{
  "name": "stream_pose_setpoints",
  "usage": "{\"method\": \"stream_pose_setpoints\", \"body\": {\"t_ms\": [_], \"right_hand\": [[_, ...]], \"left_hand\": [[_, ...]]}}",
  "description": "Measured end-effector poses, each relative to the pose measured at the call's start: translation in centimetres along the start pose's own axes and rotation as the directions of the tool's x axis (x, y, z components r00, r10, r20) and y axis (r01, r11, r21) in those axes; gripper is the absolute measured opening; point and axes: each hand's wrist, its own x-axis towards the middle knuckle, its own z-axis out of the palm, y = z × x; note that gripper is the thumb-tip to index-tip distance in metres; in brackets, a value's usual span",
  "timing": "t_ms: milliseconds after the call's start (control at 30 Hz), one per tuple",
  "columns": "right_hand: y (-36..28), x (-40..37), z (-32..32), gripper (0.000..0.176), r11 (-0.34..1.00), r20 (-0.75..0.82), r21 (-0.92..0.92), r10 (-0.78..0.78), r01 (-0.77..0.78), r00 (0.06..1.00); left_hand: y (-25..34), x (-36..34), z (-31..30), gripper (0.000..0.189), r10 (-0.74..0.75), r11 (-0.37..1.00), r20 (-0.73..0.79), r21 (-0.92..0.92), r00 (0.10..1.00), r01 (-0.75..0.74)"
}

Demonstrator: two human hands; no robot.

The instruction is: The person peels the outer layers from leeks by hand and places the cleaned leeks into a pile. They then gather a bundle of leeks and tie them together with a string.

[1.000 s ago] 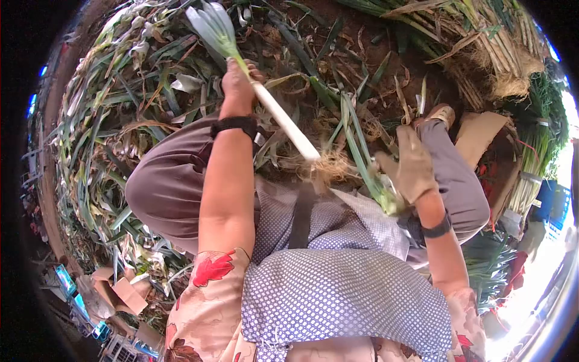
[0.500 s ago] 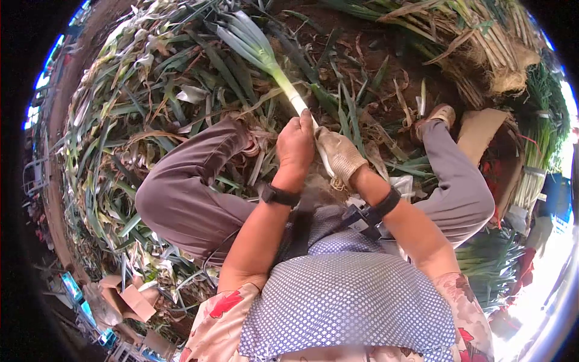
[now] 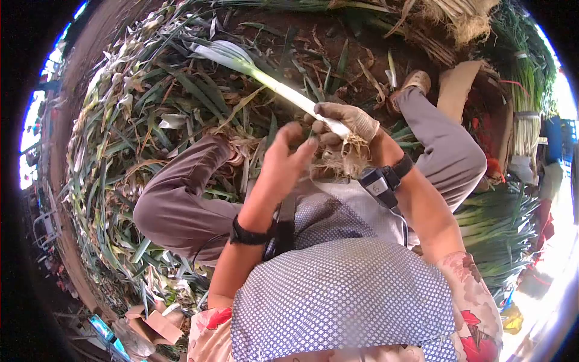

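My right hand [image 3: 354, 122], in a pale knitted glove, is closed around the white lower end of a long green onion [image 3: 282, 90]. The stalk slants up to the left, its pale green leaves farthest from me. Tangled, soil-coloured roots [image 3: 356, 152] hang below the gloved fingers. Just left of the root end is my bare left hand [image 3: 286, 160], slightly blurred, its thumb and fingers apart and nothing visible in them. A patterned apron covers my lap beneath both hands.
Stripped onion leaves [image 3: 120, 151] lie heaped on the left. Bundled stalks with roots [image 3: 461, 18] lie at the top right, and tied green bunches [image 3: 528, 114] stand at the right edge. Cardboard [image 3: 456, 90] is beyond my right knee; more green onions [image 3: 497, 229] lie beside it.
My left hand has let go of the stalk and moved down and left, its fingers opening. The green onion has tilted flatter to the left. My gloved right hand has moved slightly up and right.
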Motion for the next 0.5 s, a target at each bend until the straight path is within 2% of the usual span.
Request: {"method": "stream_pose_setpoints", "body": {"t_ms": [100, 133, 167, 233, 267, 300, 367, 400, 433, 500], "right_hand": [[0.6, -0.1, 0.5, 0.017, 0.979, -0.037, -0.114, -0.175, 0.170, 0.984], [0.4, -0.4, 1.5, 0.016, 0.986, -0.034, 0.021, -0.163, 0.164, 0.986], [0.4, 0.0, 1.2, 0.016, 0.986, -0.018, 0.067, -0.152, 0.153, 0.988], [0.7, 0.8, 0.1, 0.015, 0.977, 0.010, 0.166, -0.136, 0.133, 0.991], [0.6, 0.6, 0.5, 0.014, 0.980, 0.001, 0.134, -0.145, 0.144, 0.989], [1.1, 1.1, 0.4, 0.016, 0.967, -0.080, -0.098, -0.242, 0.234, 0.967], [2.1, 1.8, 1.7, 0.018, 0.957, -0.115, -0.169, -0.257, 0.236, 0.960], [2.9, 2.8, 2.4, 0.020, 0.964, -0.201, -0.104, -0.261, 0.244, 0.944], [3.7, 4.3, 2.2, 0.023, 0.954, -0.224, -0.197, -0.268, 0.225, 0.937], [5.1, 7.4, 1.5, 0.031, 0.912, -0.270, -0.375, -0.281, 0.168, 0.921]], "left_hand": [[0.5, 0.0, 1.8, 0.052, 0.025, 0.885, 0.255, -0.455, 0.967, 0.097], [5.5, -2.2, 1.6, 0.036, -0.328, 0.846, 0.377, -0.291, 0.866, 0.447], [3.3, -2.3, 2.3, 0.031, -0.357, 0.821, 0.454, -0.263, 0.816, 0.506], [0.0, -3.0, 3.0, 0.030, -0.189, 0.964, 0.277, -0.129, 0.942, 0.231], [1.9, -4.0, 2.8, 0.027, -0.181, 0.982, 0.131, -0.030, 0.975, 0.186], [3.5, -4.9, 2.4, 0.027, -0.145, 0.982, 0.107, 0.141, 0.984, 0.129], [5.3, -6.1, 0.7, 0.026, -0.053, 0.886, 0.079, 0.463, 0.995, 0.011], [5.2, -6.6, 0.4, 0.026, -0.009, 0.865, 0.022, 0.502, 1.000, -0.003], [5.0, -7.0, 0.1, 0.025, 0.041, 0.840, -0.013, 0.543, 0.999, -0.027], [3.5, -7.8, -1.0, 0.024, 0.174, 0.778, 0.036, 0.608, 0.984, -0.159]]}}
